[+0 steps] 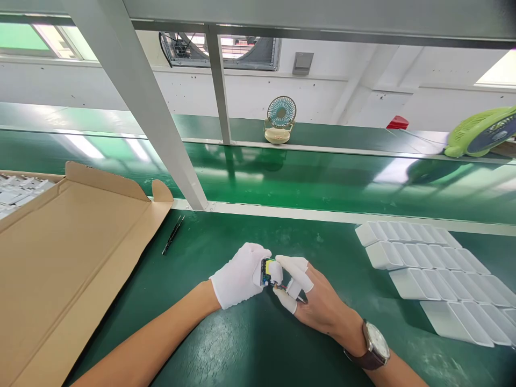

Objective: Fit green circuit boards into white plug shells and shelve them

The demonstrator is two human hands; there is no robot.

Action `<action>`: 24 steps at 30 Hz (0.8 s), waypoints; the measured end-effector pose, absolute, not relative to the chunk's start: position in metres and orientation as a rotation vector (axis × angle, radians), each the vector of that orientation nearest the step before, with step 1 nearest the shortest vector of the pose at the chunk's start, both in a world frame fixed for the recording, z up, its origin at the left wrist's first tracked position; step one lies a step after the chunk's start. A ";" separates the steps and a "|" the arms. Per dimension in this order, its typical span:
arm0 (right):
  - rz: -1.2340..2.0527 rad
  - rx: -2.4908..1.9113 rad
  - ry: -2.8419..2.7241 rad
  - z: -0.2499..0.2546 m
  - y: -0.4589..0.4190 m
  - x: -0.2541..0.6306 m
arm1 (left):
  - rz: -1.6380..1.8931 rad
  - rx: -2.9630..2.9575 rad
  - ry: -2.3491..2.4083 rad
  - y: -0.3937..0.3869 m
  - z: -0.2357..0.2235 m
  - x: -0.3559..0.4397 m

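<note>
Forearms come in from the bottom edge and meet over the green workbench, the two hands touching around one small part. The left hand, in a full white glove, is curled with knuckles up and its fingers closed on a small circuit board, a dark piece with a yellow component, held just above the mat. The right hand lies palm inward, bare except for white finger cots on the fingertips; its thumb and first fingers pinch the board's right end, and thin red and dark wires show beneath them. A brown-strapped wristwatch sits on the right wrist.

Left of the hands, an open cardboard box rests with its flap raised, white parts visible at its far corner. Black tweezers lie on the mat near the box's corner, well apart from the hands. To the right, rows of white plastic housings lie side by side. Beyond the conveyor belt, a small blue desk fan stands on the far ledge.
</note>
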State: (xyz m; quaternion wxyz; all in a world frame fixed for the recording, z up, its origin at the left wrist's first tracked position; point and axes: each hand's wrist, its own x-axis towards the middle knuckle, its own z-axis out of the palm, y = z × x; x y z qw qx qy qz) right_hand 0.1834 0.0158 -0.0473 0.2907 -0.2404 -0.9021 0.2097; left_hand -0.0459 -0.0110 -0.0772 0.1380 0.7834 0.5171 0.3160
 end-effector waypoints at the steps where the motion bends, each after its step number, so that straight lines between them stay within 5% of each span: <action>1: 0.558 -0.641 -2.406 -0.048 0.016 0.183 | 0.916 2.265 1.490 -0.011 -0.079 -0.046; 24: 0.511 -0.616 -2.404 -0.054 0.013 0.179 | 0.788 2.201 1.500 -0.009 -0.053 -0.039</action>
